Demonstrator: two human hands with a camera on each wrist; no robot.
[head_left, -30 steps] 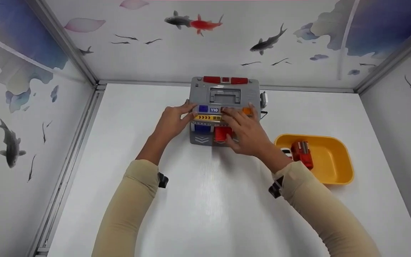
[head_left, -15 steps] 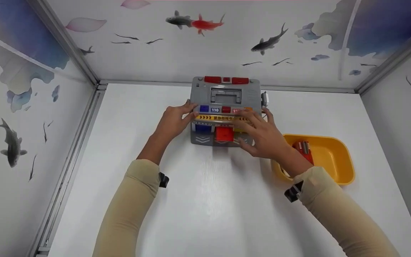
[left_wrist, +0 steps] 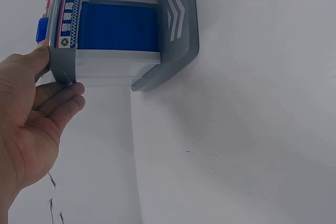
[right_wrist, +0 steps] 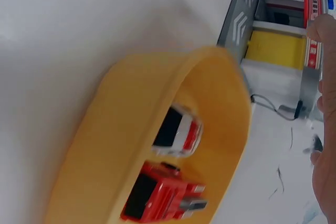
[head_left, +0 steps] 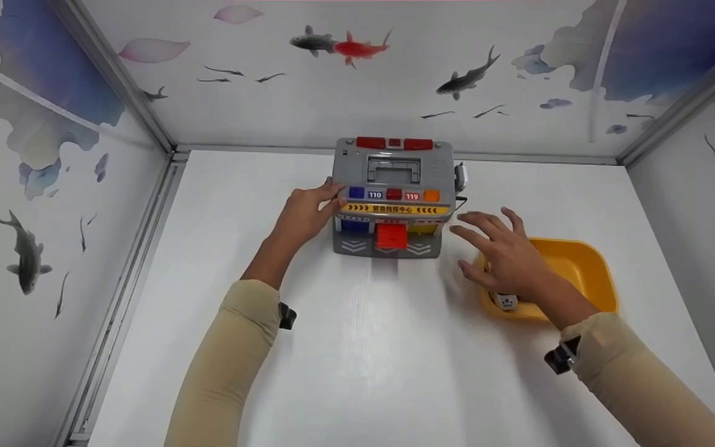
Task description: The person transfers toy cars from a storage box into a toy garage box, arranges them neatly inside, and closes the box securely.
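Note:
A grey toy emergency station (head_left: pixel 357 176) stands near the back wall, its roof lined with coloured buttons. My left hand (head_left: pixel 308 214) pinches the left end of its roof edge, thumb and fingers on either side. The middle bay's red door (head_left: pixel 391 236) is swung outward, with a dark bay behind it. The blue door (left_wrist: pixel 118 27) and the yellow door (right_wrist: pixel 275 48) are down. My right hand (head_left: pixel 509 254) holds nothing, fingers spread above the left end of a yellow bin (head_left: pixel 571 264). Inside the bin lie a white toy car (right_wrist: pixel 181 132) and a red toy fire truck (right_wrist: pixel 163 190).
The white tabletop (head_left: pixel 357 360) runs in front of the station and bin. Printed wall panels (head_left: pixel 239 105) close in the back and both sides. A white handset-like piece (head_left: pixel 461 177) with a dark cord hangs on the station's right side.
My right hand has left the station's front and moved right and toward me, to above the bin. My left hand stays on the roof edge. The red door looks unchanged.

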